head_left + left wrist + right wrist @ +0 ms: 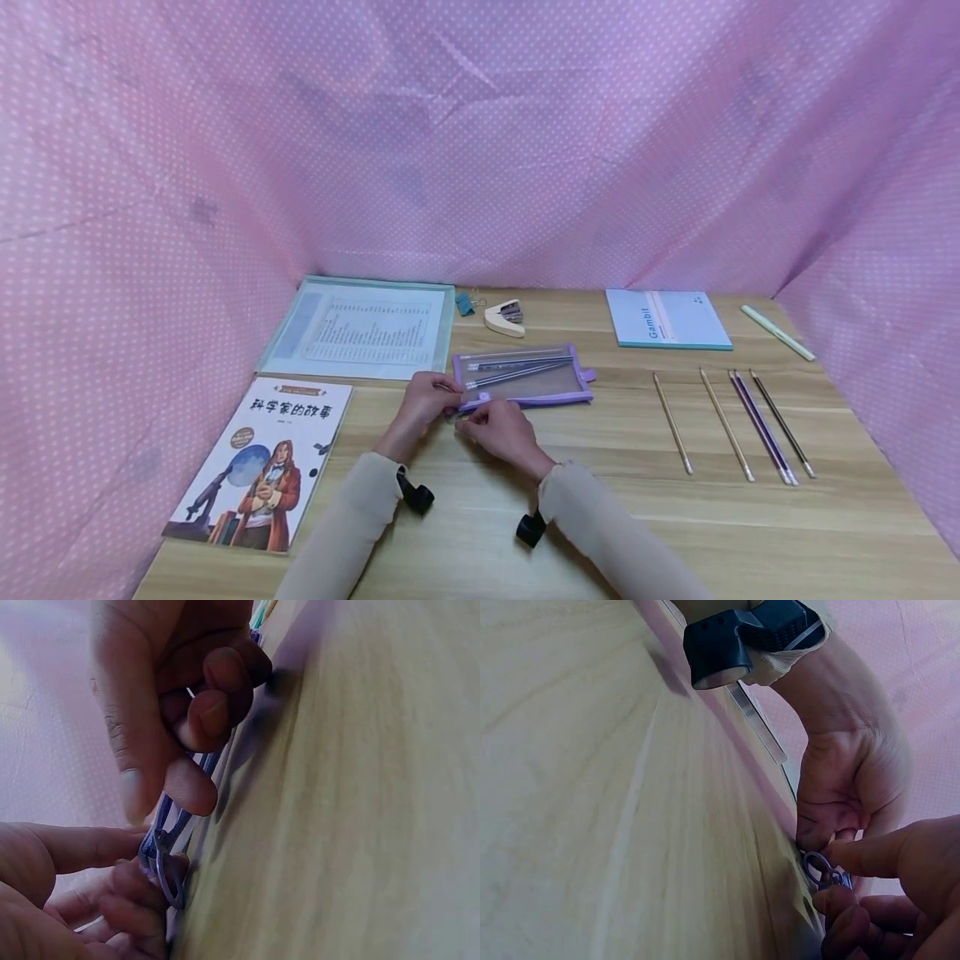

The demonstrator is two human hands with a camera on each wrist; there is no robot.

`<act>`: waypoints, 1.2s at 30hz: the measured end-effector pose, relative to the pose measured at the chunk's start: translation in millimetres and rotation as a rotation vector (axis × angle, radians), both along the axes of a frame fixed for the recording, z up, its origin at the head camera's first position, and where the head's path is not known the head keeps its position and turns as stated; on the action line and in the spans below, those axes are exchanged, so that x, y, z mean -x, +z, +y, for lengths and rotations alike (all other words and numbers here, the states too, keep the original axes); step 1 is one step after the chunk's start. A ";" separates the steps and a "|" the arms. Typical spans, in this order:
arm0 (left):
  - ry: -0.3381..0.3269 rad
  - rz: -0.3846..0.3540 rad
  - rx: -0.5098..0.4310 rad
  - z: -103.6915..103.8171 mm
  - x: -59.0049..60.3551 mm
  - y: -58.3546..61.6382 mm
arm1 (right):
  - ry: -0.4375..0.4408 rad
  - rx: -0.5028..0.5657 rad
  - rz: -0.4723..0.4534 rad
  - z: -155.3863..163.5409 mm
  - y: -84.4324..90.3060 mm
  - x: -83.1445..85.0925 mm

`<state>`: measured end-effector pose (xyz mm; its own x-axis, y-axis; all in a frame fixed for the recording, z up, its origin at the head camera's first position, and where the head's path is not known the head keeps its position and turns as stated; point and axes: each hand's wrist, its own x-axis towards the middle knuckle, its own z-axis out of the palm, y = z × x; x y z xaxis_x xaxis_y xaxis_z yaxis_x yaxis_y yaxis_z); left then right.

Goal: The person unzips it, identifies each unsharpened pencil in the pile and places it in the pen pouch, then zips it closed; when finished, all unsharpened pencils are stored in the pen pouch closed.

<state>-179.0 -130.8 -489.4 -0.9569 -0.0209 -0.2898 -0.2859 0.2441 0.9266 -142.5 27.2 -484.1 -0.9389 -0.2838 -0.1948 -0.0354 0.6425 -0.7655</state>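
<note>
A see-through pencil case [551, 388] with purple edging lies in the middle of the table. Striped pencils [517, 372] are inside it. My left hand [431, 400] pinches the case's near left corner, at the zipper's end. A ring-shaped zipper pull [171, 881] hangs beside those fingers. My right hand [502, 429] is close at that same corner. In the left wrist view, the thumb and forefinger of the right hand [176, 712] are parted just above the zipper slider, its other fingers curled. The ring overlaps the right hand [900, 885] in the right wrist view.
To the left lie a picture-covered book [262, 467] and a folder with a printed sheet [367, 329]. Behind the case are a blue binder clip [465, 304] and a stapler [504, 318]. Rightward, several loose pencils [727, 425], a notebook [667, 321] and a pale green stick [777, 332].
</note>
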 end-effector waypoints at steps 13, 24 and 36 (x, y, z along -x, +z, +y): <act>0.035 0.015 -0.037 -3.1 3.5 -9.0 | -0.073 -0.146 0.114 -17.8 -1.3 6.6; 0.036 -0.022 -0.027 -2.7 4.0 -6.5 | -0.070 -0.197 0.200 -17.5 -1.1 1.9; 0.034 -0.044 -0.018 -4.3 6.5 -8.1 | 0.425 -0.457 0.547 -4.5 1.1 2.0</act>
<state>-185.5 -135.1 -497.4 -0.9421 -0.0480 -0.3318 -0.3341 0.2170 0.9172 -144.6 22.7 -483.0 -0.7654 -0.6390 0.0759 -0.6364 0.7342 -0.2365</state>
